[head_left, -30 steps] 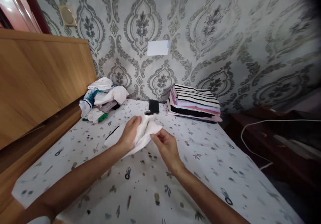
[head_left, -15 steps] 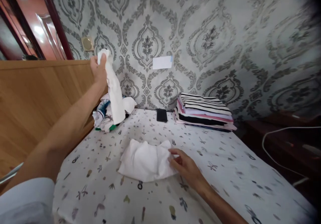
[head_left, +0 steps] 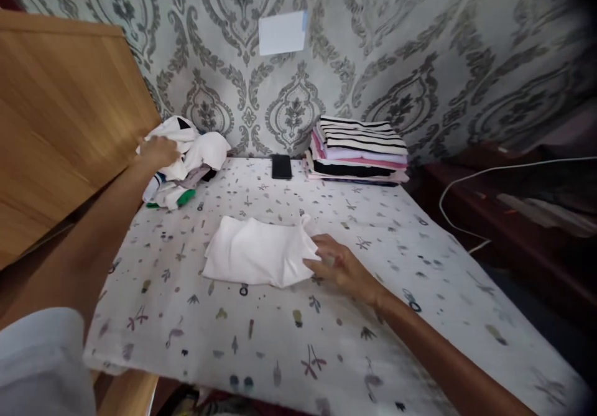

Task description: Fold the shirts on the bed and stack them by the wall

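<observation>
A white cloth (head_left: 259, 251) lies bunched flat on the patterned sheet, its right corner sticking up. My right hand (head_left: 336, 265) is at that corner, thumb and fingers pinched around the edge of the cloth. At the back left, my left hand (head_left: 160, 153) rests on a loose heap of clothes (head_left: 205, 152), mostly white with black and green parts. Its fingers are blurred and partly hidden, so whether they grip a garment is unclear.
A stack of folded clothes (head_left: 359, 152), striped on top, sits at the back right. Beside it lies a black phone-like object (head_left: 282, 166). A wooden panel (head_left: 69, 117) borders the left, with a white cable (head_left: 448, 198) at the right.
My left hand has come down onto the heap, and the white cloth it held up now lies there. My right hand stays at the other cloth. The view has tilted down.
</observation>
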`<state>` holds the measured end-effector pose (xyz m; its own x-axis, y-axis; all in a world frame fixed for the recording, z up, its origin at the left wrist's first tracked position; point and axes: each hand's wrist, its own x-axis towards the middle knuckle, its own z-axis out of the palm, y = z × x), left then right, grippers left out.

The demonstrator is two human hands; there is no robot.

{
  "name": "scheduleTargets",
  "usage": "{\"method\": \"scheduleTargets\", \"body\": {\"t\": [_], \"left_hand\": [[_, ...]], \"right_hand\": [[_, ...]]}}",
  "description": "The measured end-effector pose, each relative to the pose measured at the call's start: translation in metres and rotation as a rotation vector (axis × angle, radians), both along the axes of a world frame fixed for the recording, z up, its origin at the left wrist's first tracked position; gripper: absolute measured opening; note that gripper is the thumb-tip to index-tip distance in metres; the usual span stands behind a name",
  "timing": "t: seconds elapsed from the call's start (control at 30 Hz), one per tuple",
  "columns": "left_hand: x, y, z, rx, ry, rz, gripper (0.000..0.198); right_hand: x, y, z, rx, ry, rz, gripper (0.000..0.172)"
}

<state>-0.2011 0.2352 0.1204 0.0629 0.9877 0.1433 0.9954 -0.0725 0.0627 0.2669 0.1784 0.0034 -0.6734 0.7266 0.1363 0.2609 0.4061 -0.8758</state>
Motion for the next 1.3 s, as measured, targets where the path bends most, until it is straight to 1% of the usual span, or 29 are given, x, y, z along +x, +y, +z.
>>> {"method": "scheduleTargets", "body": {"t": [0.07, 0.1, 0.13, 0.17, 0.2, 0.23, 0.27, 0.3, 0.33, 0.4, 0.43, 0.5, 0.57, 0.6, 0.67, 0.7, 0.73, 0.8, 0.83, 0.87, 0.93, 1.0, 1.07, 1.1, 1.17, 1.2, 1.23, 1.27, 1.3], "left_hand": [[0.039, -0.008, -0.008, 0.045, 0.012, 0.079, 0.041], [0.065, -0.015, -0.015, 0.013, 0.003, 0.041, 0.04], [0.093, -0.022, -0.023, -0.042, -0.01, -0.033, 0.037], [0.122, -0.031, -0.033, -0.139, -0.039, -0.156, 0.037], [0.149, -0.042, -0.044, -0.299, -0.112, -0.353, 0.044], [0.174, -0.053, -0.053, -0.409, -0.186, -0.509, 0.049], [0.194, -0.066, -0.061, -0.472, -0.221, -0.602, 0.049], [0.209, -0.078, -0.067, -0.512, -0.23, -0.677, 0.046], [0.217, -0.091, -0.07, -0.519, -0.226, -0.709, 0.038], [0.22, -0.115, -0.071, -0.516, -0.192, -0.703, 0.025], [0.215, -0.126, -0.071, -0.514, -0.178, -0.68, 0.024], [0.201, -0.147, -0.069, -0.525, -0.166, -0.634, 0.025], [0.187, -0.165, -0.071, -0.528, -0.171, -0.607, 0.026], [0.182, -0.173, -0.073, -0.516, -0.18, -0.594, 0.026], [0.177, -0.184, -0.079, -0.462, -0.205, -0.567, 0.024], [0.176, -0.186, -0.082, -0.415, -0.211, -0.552, 0.025], [0.176, -0.187, -0.087, -0.358, -0.202, -0.532, 0.032], [0.178, -0.181, -0.095, -0.246, -0.123, -0.497, 0.052], [0.18, -0.176, -0.1, -0.206, -0.06, -0.483, 0.058], [0.181, -0.17, -0.103, -0.179, 0.005, -0.475, 0.06], [0.183, -0.159, -0.106, -0.157, 0.093, -0.486, 0.049], [0.184, -0.153, -0.104, -0.151, 0.109, -0.52, 0.033], [0.184, -0.152, -0.097, -0.164, 0.089, -0.551, 0.025], [0.183, -0.154, -0.092, -0.185, 0.075, -0.562, 0.024], [0.18, -0.163, -0.082, -0.247, 0.045, -0.578, 0.023], [0.176, -0.169, -0.077, -0.279, 0.033, -0.585, 0.024], [0.172, -0.176, -0.073, -0.302, 0.021, -0.586, 0.025], [0.166, -0.183, -0.068, -0.306, 0.007, -0.577, 0.026], [0.159, -0.192, -0.064, -0.292, -0.005, -0.553, 0.026]], "right_hand": [[0.0, -0.011, 0.012, -0.044, 0.073, 0.11, 0.023], [-0.001, -0.017, 0.017, -0.042, 0.085, 0.179, 0.022], [-0.003, -0.023, 0.02, -0.014, 0.08, 0.255, 0.02], [-0.005, -0.03, 0.023, 0.039, 0.06, 0.338, 0.019], [-0.007, -0.036, 0.024, 0.109, 0.027, 0.423, 0.019], [-0.008, -0.041, 0.024, 0.183, -0.009, 0.502, 0.019], [-0.007, -0.046, 0.023, 0.249, -0.046, 0.571, 0.019], [-0.005, -0.05, 0.021, 0.295, -0.081, 0.618, 0.021], [-0.003, -0.052, 0.019, 0.316, -0.109, 0.641, 0.024], [0.004, -0.053, 0.013, 0.28, -0.141, 0.604, 0.026], [0.007, -0.051, 0.01, 0.248, -0.15, 0.548, 0.024], [0.008, -0.044, 0.003, 0.222, -0.179, 0.384, 0.024], [0.002, -0.036, -0.004, 0.283, -0.278, 0.226, 0.025], [-0.004, -0.032, -0.008, 0.338, -0.35, 0.171, 0.025], [-0.018, -0.026, -0.014, 0.454, -0.498, 0.108, 0.029], [-0.025, -0.024, -0.016, 0.508, -0.553, 0.093, 0.028], [-0.032, -0.022, -0.018, 0.557, -0.592, 0.081, 0.026], [-0.043, -0.019, -0.02, 0.63, -0.637, 0.05, 0.022], [-0.047, -0.017, -0.02, 0.644, -0.648, 0.025, 0.023], [-0.049, -0.014, -0.02, 0.633, -0.651, -0.01, 0.024], [-0.05, -0.009, -0.016, 0.543, -0.626, -0.102, 0.026], [-0.048, -0.004, -0.012, 0.427, -0.567, -0.137, 0.025], [-0.044, -0.003, -0.009, 0.387, -0.518, -0.059, 0.018], [-0.042, -0.003, -0.008, 0.416, -0.515, 0.0, 0.014], [-0.038, -0.007, -0.011, 0.532, -0.556, 0.089, 0.018], [-0.037, -0.01, -0.014, 0.599, -0.589, 0.098, 0.019], [-0.035, -0.013, -0.018, 0.659, -0.617, 0.087, 0.016], [-0.033, -0.017, -0.023, 0.706, -0.633, 0.064, 0.011], [-0.03, -0.021, -0.028, 0.74, -0.633, 0.029, 0.012]]}}
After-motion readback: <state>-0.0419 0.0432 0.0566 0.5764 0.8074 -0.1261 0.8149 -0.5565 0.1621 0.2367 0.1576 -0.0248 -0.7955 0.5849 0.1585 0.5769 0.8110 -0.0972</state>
